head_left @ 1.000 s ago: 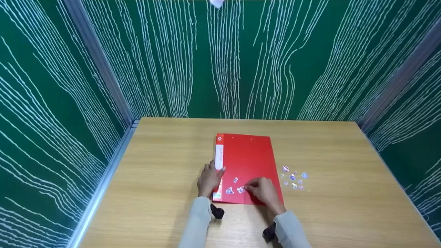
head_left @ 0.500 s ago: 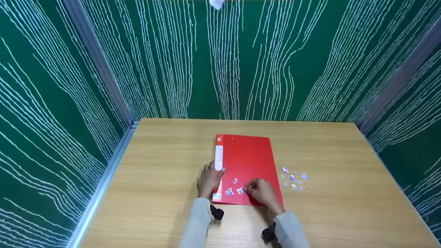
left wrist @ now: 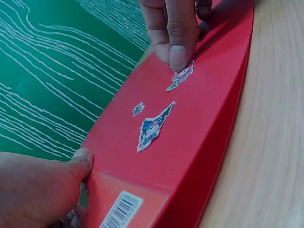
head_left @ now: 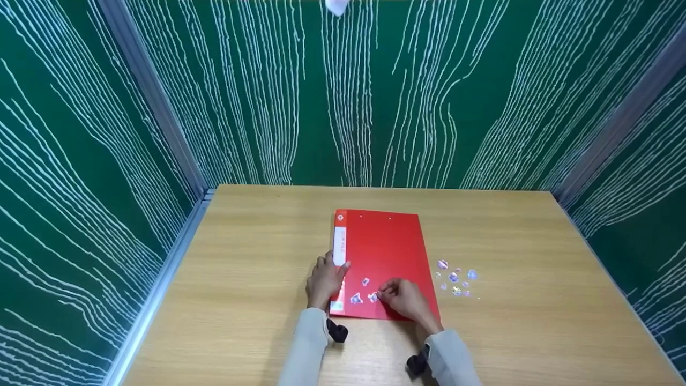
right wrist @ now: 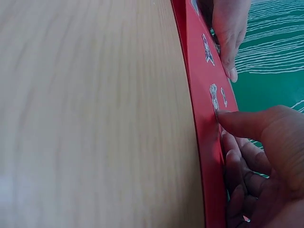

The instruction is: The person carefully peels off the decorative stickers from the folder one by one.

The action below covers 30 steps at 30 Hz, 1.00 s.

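Note:
A red file folder [head_left: 383, 246] lies on the wooden table, its spine with a white label facing left. My left hand [head_left: 324, 280] holds the spine side, thumb on the cover and fingers along the outer edge. My right hand [head_left: 403, 296] is over the lower cover. Its thumb and forefinger pinch the edge of a patterned sticker [left wrist: 183, 76], which lies against the cover. Two more stickers are on the cover nearby: a larger pointed sticker [left wrist: 154, 128] and a small sticker [left wrist: 138, 109]. In the right wrist view, the thumb [right wrist: 237, 122] meets the sticker's end.
Several loose shiny stickers [head_left: 455, 277] lie on the table [head_left: 514, 332] to the right of the folder. Green walls [head_left: 311, 134] with white wavy lines stand behind and at both sides. A barcode label [left wrist: 122, 209] shows on the spine.
Both hands keep nearly the same place on the folder, the right fingers staying at the sticker. The whole head view has shifted very slightly.

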Each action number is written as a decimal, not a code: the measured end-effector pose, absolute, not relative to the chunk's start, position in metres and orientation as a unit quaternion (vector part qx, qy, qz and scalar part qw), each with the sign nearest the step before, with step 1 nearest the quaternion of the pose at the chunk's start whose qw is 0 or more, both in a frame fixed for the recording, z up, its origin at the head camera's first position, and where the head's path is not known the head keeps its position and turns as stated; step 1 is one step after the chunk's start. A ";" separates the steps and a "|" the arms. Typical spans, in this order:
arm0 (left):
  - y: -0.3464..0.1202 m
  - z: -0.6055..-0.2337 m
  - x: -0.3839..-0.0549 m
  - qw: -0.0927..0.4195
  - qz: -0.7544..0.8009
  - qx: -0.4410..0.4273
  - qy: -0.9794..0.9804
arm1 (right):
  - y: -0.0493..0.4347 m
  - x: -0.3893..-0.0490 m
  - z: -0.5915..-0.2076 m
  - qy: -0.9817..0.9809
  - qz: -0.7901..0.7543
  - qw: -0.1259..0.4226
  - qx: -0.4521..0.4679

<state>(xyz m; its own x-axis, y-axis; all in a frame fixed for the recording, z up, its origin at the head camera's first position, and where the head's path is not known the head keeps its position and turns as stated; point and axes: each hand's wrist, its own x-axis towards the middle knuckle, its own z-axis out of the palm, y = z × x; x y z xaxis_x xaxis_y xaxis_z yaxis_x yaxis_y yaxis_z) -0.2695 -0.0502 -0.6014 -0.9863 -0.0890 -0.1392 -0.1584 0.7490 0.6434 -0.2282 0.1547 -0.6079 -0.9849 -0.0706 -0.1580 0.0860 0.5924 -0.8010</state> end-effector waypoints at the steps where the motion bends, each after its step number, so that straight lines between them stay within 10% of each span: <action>1: -0.050 -0.601 -0.269 0.050 0.347 -0.066 0.934 | 0.155 -0.228 -0.608 0.888 -0.452 0.085 0.005; 30: -0.050 -0.599 -0.268 0.038 0.341 -0.061 0.937 | 0.156 -0.227 -0.609 0.880 -0.471 0.059 0.000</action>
